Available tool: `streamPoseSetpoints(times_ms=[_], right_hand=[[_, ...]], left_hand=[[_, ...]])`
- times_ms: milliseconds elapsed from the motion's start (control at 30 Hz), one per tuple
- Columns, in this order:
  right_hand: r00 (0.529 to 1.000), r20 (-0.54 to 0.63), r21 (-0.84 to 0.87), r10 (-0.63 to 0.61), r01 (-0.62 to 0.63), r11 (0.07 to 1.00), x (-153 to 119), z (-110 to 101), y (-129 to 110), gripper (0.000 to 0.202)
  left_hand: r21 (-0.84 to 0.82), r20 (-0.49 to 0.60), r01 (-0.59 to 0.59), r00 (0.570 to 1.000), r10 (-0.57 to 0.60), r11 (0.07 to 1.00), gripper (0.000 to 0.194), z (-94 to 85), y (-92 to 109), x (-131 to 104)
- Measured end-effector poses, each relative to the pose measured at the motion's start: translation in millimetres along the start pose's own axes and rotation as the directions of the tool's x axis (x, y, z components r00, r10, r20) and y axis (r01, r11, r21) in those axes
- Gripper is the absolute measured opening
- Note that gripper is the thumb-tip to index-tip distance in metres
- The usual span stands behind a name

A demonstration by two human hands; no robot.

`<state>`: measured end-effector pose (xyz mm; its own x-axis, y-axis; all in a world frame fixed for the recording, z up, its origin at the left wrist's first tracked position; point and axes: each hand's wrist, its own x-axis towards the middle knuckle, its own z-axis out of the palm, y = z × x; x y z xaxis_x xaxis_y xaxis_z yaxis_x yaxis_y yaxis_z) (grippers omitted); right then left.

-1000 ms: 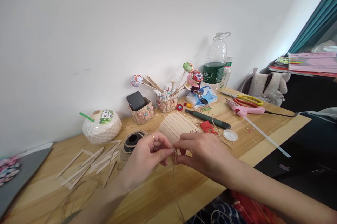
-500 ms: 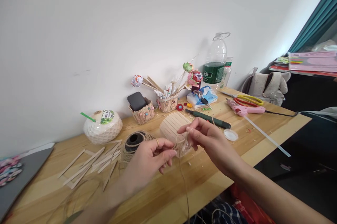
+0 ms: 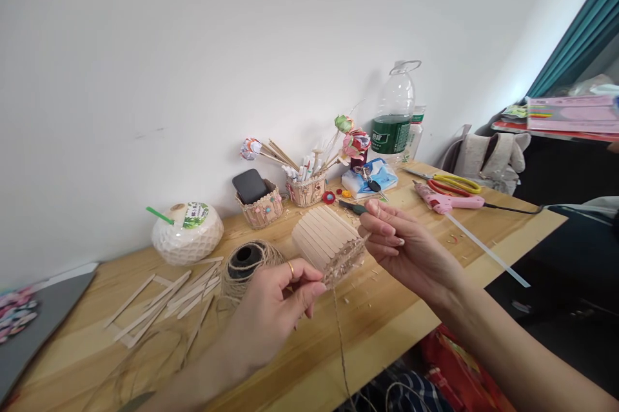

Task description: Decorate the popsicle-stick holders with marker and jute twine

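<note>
My left hand (image 3: 287, 293) pinches a strand of brown jute twine (image 3: 340, 328) between thumb and forefinger; its tail hangs down over the table's front edge. Just behind the fingertips, a holder made of pale craft sticks (image 3: 322, 235) lies on its side, its near end rough and partly hidden. Raised to the right of the holder is my right hand (image 3: 394, 238), thumb and fingers pressed together on what looks like a thin bit of twine. Left of the holder stands the twine spool (image 3: 249, 264), partly behind my left hand.
Loose craft sticks (image 3: 167, 299) lie at left near a wrapped coconut (image 3: 188, 235). Two decorated stick holders (image 3: 261, 209) stand at the back. On the right are a pink glue gun (image 3: 442, 199) with its cord and scissors (image 3: 449, 183). A large bottle (image 3: 394, 118) stands against the wall.
My right hand has moved up and to the right, away from my left hand, uncovering the holder's near end. My left hand has stayed nearly in place, still pinching the twine.
</note>
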<state>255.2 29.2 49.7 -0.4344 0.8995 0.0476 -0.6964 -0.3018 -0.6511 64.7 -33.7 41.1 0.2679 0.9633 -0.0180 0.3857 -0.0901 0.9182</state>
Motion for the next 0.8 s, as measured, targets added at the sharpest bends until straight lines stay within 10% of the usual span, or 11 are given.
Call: streamPoseSetpoints(times_ms=[267, 467, 600, 800], right_hand=[[0.998, 0.03, -0.219, -0.063, 0.068, 0.973, 5, -15, -4, 0.023], [0.976, 0.176, -0.513, -0.125, 0.2, 0.835, -1, -13, -6, 0.013], [0.97, 0.157, -0.652, -0.185, 0.242, 0.718, -4, -14, -1, 0.02], [0.999, 0.037, -0.838, -0.02, 0.042, 0.544, -28, -8, 24, 0.023]], left_hand=[[-0.153, 0.109, 0.097, 0.991, -0.081, 0.983, 0.015, 2.6, -2, 5], [-0.325, 0.244, 0.226, 0.958, -0.149, 0.918, 0.045, -0.5, -3, 7], [-0.394, 0.25, 0.29, 0.947, -0.203, 0.872, 0.027, -1.0, -2, 6], [-0.516, 0.182, 0.255, 0.966, -0.186, 0.818, 0.02, 0.4, -4, 7]])
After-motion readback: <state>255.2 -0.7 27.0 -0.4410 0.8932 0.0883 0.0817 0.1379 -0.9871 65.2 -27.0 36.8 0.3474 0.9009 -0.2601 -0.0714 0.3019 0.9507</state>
